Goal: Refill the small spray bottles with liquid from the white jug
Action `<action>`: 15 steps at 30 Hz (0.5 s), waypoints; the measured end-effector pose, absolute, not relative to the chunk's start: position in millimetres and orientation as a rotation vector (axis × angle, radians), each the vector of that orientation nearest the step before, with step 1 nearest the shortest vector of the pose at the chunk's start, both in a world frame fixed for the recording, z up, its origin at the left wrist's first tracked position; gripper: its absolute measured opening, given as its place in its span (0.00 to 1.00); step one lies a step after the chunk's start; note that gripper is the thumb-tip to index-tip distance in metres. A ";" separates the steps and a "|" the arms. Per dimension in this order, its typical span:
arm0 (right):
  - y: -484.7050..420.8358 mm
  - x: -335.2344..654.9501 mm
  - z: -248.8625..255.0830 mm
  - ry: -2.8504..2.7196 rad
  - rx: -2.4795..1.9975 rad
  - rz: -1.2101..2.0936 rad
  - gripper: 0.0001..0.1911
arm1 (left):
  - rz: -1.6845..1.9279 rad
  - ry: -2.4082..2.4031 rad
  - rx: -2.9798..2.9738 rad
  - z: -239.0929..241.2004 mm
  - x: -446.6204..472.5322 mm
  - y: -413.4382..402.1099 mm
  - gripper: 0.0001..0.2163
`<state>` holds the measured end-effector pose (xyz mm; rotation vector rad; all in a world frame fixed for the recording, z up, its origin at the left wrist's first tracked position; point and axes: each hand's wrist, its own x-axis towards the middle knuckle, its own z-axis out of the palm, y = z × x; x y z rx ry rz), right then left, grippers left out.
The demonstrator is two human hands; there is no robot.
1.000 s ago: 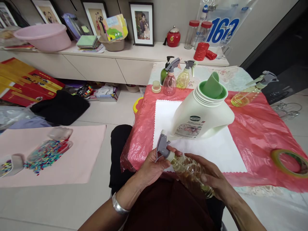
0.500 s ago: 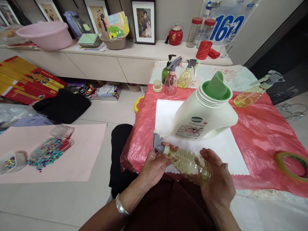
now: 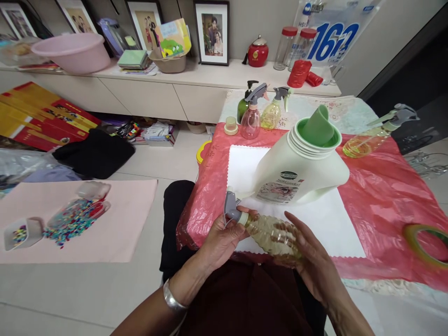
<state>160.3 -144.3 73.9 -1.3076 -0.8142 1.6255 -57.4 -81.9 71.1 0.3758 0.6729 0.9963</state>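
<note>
A clear yellow-tinted spray bottle (image 3: 271, 233) with a grey trigger head (image 3: 231, 205) lies tilted in front of my body, its head to the left. My left hand (image 3: 224, 238) is closed round its neck, just below the trigger. At the base end is my right hand (image 3: 315, 261), with fingers stretched along the bottle's end and touching it; its thumb is hidden. Behind the bottle stands a large cream jug (image 3: 297, 172) with a green cap (image 3: 318, 126) set in its mouth. It rests on a white sheet (image 3: 332, 224).
Red plastic (image 3: 199, 214) covers the table. Behind the jug stand a pink spray bottle (image 3: 250, 122), a yellow spray bottle (image 3: 271, 114) and a small cup (image 3: 231, 126). Another spray bottle (image 3: 367, 142) and a tape roll (image 3: 420, 247) are at right. Beads (image 3: 73, 219) lie on a pink mat (image 3: 129, 210).
My right hand has turned at the bottle's base, its fingers now straighter and pointing up to the left. My left hand keeps its hold on the neck. The view has shifted slightly.
</note>
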 end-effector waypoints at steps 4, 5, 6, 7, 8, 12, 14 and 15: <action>-145.5 158.4 75.6 -0.657 -1.110 1.784 0.40 | 1.031 0.696 0.363 68.1 -55.3 -81.7 0.17; -147.2 156.7 78.0 -0.716 -1.080 1.742 0.43 | 1.042 0.709 0.343 66.7 -55.2 -81.5 0.17; -149.2 154.8 81.3 -0.774 -1.093 1.700 0.46 | 1.050 0.720 0.324 65.6 -55.6 -81.3 0.18; -151.1 152.9 85.3 -0.816 -1.148 1.666 0.49 | 1.052 0.728 0.310 64.8 -56.3 -81.2 0.18; -152.6 151.1 89.4 -0.831 -1.223 1.639 0.51 | 1.050 0.732 0.303 64.8 -57.3 -81.1 0.18; -152.3 147.0 100.6 -0.642 -1.259 1.732 0.50 | 1.005 0.686 0.365 70.2 -62.6 -81.2 0.17; -150.0 146.6 99.2 -0.492 -1.181 1.906 0.44 | 0.996 0.645 0.408 72.8 -63.9 -80.7 0.17; -149.2 146.5 96.7 -0.448 -1.164 1.963 0.42 | 1.006 0.633 0.419 73.3 -63.8 -80.2 0.17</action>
